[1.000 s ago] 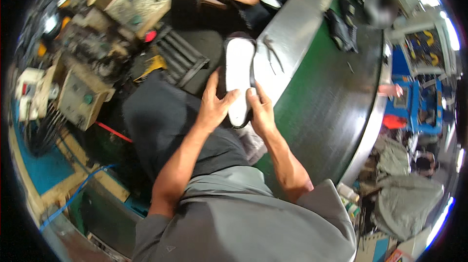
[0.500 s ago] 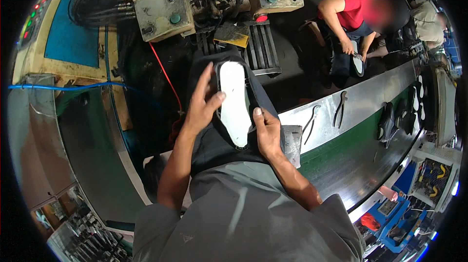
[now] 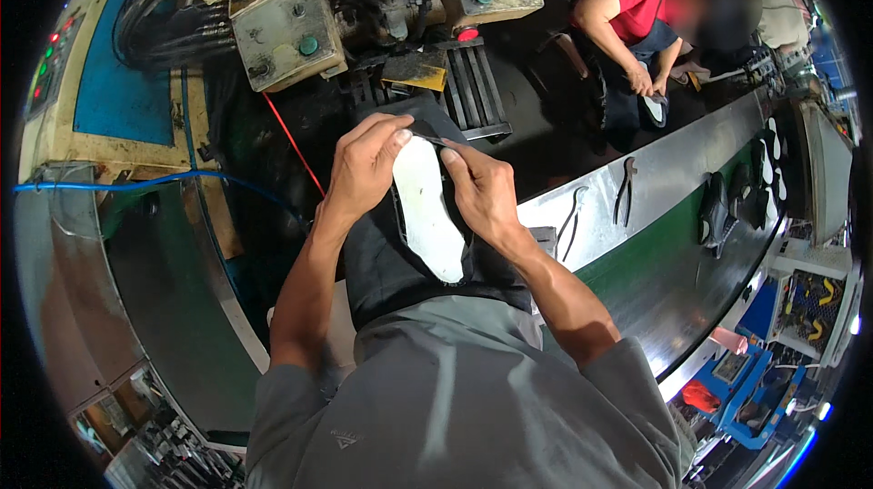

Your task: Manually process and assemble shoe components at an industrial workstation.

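A dark shoe upper with a white insole [image 3: 426, 212] facing up lies across my lap, its far end pointing away from me. My left hand [image 3: 366, 164] is closed on the upper's dark edge at the far left, thumb near the insole's tip. On the other side my right hand [image 3: 484, 191] grips the dark edge at the far right, thumb pointing up along it. A thin dark strip of the edge stretches between both hands. Fingers hide the underside of the shoe.
Two pliers [image 3: 625, 191] lie on the metal ledge [image 3: 668, 148] to my right, beside a green conveyor belt [image 3: 637, 244]. Dark shoes [image 3: 717, 214] and white insoles sit farther along. A machine with control boxes [image 3: 289, 39] stands ahead. At upper right a co-worker [image 3: 627, 12] handles another shoe.
Both hands have slid to the far end of the shoe and closed on its edge; before, the left fingers were spread beside it. The co-worker's hands have shifted slightly.
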### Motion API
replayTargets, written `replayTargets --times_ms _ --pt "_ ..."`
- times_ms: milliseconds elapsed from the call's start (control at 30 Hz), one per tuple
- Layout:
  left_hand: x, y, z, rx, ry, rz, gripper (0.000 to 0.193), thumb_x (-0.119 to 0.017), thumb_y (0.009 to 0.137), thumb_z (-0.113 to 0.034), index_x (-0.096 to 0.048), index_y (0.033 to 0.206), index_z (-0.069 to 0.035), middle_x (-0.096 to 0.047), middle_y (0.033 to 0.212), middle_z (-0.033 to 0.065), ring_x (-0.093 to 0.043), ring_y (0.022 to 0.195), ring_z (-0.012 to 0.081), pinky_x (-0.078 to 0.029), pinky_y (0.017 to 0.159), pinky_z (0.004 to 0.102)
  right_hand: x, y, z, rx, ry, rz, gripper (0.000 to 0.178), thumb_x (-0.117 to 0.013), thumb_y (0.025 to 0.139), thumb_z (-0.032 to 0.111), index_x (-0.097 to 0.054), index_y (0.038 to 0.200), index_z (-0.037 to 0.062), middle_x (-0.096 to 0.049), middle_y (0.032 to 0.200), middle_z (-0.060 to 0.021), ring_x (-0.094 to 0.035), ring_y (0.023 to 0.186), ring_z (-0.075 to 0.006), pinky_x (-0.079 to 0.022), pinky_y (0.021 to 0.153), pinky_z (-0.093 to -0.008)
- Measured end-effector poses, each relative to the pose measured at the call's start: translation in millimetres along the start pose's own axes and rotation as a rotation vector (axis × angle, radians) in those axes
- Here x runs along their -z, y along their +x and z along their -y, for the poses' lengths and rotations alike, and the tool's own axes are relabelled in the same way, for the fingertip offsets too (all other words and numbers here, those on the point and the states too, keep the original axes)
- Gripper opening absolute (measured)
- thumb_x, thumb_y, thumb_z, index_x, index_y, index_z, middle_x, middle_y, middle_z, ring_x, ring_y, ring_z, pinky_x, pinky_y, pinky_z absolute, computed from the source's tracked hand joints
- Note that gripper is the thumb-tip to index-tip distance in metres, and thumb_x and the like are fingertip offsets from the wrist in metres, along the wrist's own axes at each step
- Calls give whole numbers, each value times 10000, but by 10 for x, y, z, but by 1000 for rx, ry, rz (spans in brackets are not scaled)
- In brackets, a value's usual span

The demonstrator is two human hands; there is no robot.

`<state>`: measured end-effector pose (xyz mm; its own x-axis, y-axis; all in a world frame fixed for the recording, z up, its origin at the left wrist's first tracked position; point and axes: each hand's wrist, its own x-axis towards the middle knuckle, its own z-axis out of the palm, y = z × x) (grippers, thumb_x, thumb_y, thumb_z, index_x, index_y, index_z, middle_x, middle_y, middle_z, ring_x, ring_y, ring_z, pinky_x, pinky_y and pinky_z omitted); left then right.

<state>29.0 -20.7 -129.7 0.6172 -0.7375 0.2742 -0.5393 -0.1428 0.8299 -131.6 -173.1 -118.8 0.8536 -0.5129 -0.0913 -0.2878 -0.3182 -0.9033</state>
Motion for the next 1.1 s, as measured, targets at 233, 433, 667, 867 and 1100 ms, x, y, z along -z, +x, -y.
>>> replayTargets --times_ms 233,433,667,867,1100 --pt "-198 -182 -139 97 -154 -107 392 -694 1057 -111 -681 1424 25 -728 1400 225 -717 1289 330 -546 1085 389 72 209 59 43 105 130 551 -720 1080 275 -606 1554 16 -755 1341 -197 -704 1198 -223 -544 1051 -360" --pt "-284 -118 -97 429 -459 -4 456 -650 1097 -213 -647 1506 -13 -718 1390 183 -690 1229 240 -527 1064 350 69 262 -97 -41 246 168 504 -715 1089 266 -639 1525 25 -747 1346 -161 -680 1211 -200 -527 1072 -353" --pt "-434 -181 -31 405 -433 -107 390 -671 1066 -166 -702 1418 -1 -733 1300 152 -692 1172 216 -531 1027 342 -114 239 -256 51 163 81 511 -745 1053 165 -629 1532 30 -737 1354 -141 -668 1237 -200 -509 1091 -332" --pt "-191 -190 -118 146 -112 -115 356 -745 989 -88 -740 1335 -5 -735 1242 185 -722 1164 324 -553 1014 387 31 -109 -152 -74 351 213 836 -820 995 246 -410 1697 52 -542 1616 -223 -490 1513 -280 -368 1267 -392" --pt "320 -353 -423 -108 72 -122 506 -725 891 69 -699 1394 18 -686 1379 198 -689 1264 338 -546 1077 392 57 -625 -247 -131 237 370 1176 -942 886 236 -178 1733 -52 -335 1728 -341 -311 1634 -457 -290 1331 -473"
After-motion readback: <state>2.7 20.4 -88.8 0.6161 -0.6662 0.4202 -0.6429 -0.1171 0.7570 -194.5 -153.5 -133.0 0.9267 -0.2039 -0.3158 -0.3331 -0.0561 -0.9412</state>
